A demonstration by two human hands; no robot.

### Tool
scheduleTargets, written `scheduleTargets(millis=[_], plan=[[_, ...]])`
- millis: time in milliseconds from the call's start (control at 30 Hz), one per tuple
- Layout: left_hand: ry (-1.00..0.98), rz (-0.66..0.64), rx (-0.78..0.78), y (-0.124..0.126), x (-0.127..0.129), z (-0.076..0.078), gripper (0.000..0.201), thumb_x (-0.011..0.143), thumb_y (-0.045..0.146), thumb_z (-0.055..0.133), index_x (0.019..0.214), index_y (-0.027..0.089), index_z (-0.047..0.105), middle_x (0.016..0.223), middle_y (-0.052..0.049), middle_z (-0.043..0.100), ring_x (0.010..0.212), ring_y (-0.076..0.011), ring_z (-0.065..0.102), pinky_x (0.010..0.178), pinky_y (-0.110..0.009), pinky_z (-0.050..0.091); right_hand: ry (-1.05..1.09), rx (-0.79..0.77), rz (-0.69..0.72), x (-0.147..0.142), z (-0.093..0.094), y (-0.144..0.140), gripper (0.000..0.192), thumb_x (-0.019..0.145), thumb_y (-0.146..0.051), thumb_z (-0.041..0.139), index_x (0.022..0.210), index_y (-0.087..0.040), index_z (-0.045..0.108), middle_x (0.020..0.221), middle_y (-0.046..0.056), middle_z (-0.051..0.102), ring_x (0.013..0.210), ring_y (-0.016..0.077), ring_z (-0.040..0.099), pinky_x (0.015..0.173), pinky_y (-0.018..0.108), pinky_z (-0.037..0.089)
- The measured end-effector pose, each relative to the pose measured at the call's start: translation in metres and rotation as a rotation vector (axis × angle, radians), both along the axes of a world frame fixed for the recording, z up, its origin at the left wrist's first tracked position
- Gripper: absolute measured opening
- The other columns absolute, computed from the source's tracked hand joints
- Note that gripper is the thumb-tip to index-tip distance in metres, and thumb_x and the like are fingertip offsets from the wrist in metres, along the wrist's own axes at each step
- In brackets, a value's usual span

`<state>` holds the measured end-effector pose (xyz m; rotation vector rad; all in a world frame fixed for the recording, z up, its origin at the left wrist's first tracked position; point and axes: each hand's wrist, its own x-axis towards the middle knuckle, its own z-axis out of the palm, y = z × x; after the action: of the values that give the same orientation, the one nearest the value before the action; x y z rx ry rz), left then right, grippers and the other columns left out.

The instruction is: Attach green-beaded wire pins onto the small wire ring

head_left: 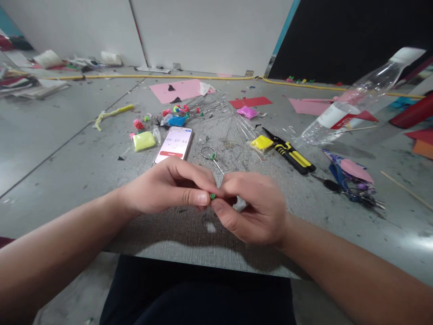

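Observation:
A tiny green piece of soft clay [212,196] sits pinched between the fingertips of both hands, just above the near part of the table. My left hand [177,187] closes its thumb and forefinger on it from the left. From the right, my right hand [253,207] meets it with bent fingers and thumb. Beyond the fingers lies a thin wire ring [209,152] with a green bit on it and a stem running toward my right hand. A phone [174,143] with a running timer lies just past my left hand.
Yellow-handled pliers [294,155], a yellow clay packet [261,143] and a clear bottle [358,101] are to the right. A pale yellow packet [144,141], a blue packet [176,120] and wires with coloured clay bits lie left and ahead. Keys [363,196] lie far right.

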<state>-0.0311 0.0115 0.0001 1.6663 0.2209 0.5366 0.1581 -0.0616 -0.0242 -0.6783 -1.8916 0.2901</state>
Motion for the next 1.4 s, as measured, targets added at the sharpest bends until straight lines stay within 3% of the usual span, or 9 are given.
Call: scheduleTargets(millis=[333,533,633,700,800,1000,1133,1233,1400], plan=[[0.036,0.014,0.089,0.000,-0.002,0.003,0.019,0.080,0.011,0.075,0.092,0.025,0.080,0.082,-0.004,0.073,0.074,-0.0168,0.069,0.070,-0.030,0.058,0.087,-0.084,0.052,0.002,0.001,0.000,0.011,0.083,-0.020,0.058,0.072,-0.016,0.058,0.059,-0.002,0.054,0.051,0.0073,0.045,0.050,0.022,0.038],[0.361,-0.038,0.587,0.004,0.000,0.001,0.019,0.090,0.016,0.062,0.099,0.022,0.077,0.090,-0.006,0.073,0.082,-0.0170,0.069,0.073,-0.027,0.054,0.222,-0.122,-0.208,0.011,-0.006,0.015,0.022,0.090,-0.021,0.052,0.069,-0.018,0.057,0.056,-0.003,0.051,0.051,0.0086,0.046,0.052,0.025,0.037],[0.514,-0.034,0.855,0.011,-0.001,-0.011,0.028,0.093,0.015,0.054,0.104,0.025,0.077,0.093,-0.006,0.071,0.079,-0.0175,0.067,0.069,-0.027,0.050,0.200,-0.149,-0.231,0.012,-0.014,0.029,0.025,0.090,-0.024,0.054,0.065,-0.019,0.054,0.054,-0.005,0.048,0.050,0.0087,0.044,0.051,0.025,0.036],[0.570,-0.043,0.937,0.017,-0.002,-0.019,0.030,0.095,0.017,0.050,0.106,0.027,0.076,0.095,-0.006,0.069,0.078,-0.0172,0.066,0.069,-0.027,0.049,0.174,-0.194,-0.227,0.012,-0.017,0.037,0.027,0.090,-0.026,0.055,0.064,-0.020,0.052,0.054,-0.005,0.049,0.051,0.0085,0.044,0.051,0.025,0.036],[0.592,-0.037,0.977,0.022,-0.003,-0.024,0.031,0.097,0.020,0.047,0.108,0.026,0.076,0.095,-0.007,0.067,0.079,-0.0175,0.066,0.070,-0.027,0.048,0.179,-0.224,-0.235,0.012,-0.019,0.043,0.027,0.090,-0.029,0.055,0.064,-0.020,0.051,0.055,-0.005,0.049,0.050,0.0086,0.044,0.050,0.024,0.036],[0.631,-0.012,0.919,0.019,-0.001,-0.015,0.035,0.099,0.020,0.042,0.117,0.024,0.071,0.103,-0.007,0.066,0.084,-0.0173,0.066,0.073,-0.028,0.049,0.118,-0.200,-0.240,0.010,-0.020,0.039,0.027,0.090,-0.024,0.055,0.064,-0.020,0.050,0.055,-0.004,0.047,0.052,0.0092,0.043,0.052,0.025,0.035],[0.608,0.185,0.973,0.026,-0.003,-0.014,0.024,0.095,0.024,0.050,0.104,0.018,0.072,0.098,-0.008,0.065,0.084,-0.0186,0.063,0.074,-0.031,0.049,0.100,-0.194,-0.229,0.009,-0.020,0.037,0.026,0.090,-0.025,0.054,0.065,-0.020,0.052,0.055,-0.005,0.047,0.052,0.0093,0.042,0.052,0.025,0.035],[0.569,0.317,1.025,0.035,-0.008,-0.014,0.023,0.091,0.030,0.057,0.105,0.017,0.071,0.098,-0.010,0.065,0.092,-0.0221,0.062,0.081,-0.035,0.049,0.108,-0.197,-0.250,0.009,-0.019,0.038,0.027,0.091,-0.027,0.054,0.065,-0.021,0.051,0.054,-0.004,0.046,0.051,0.0097,0.041,0.051,0.025,0.035],[0.602,0.311,1.090,0.043,-0.014,-0.012,0.025,0.086,0.024,0.059,0.106,0.019,0.072,0.100,-0.010,0.066,0.095,-0.0239,0.060,0.087,-0.039,0.048,0.151,-0.230,-0.281,0.010,-0.019,0.041,0.025,0.089,-0.028,0.052,0.065,-0.021,0.049,0.054,-0.004,0.046,0.050,0.0098,0.042,0.050,0.025,0.035]])
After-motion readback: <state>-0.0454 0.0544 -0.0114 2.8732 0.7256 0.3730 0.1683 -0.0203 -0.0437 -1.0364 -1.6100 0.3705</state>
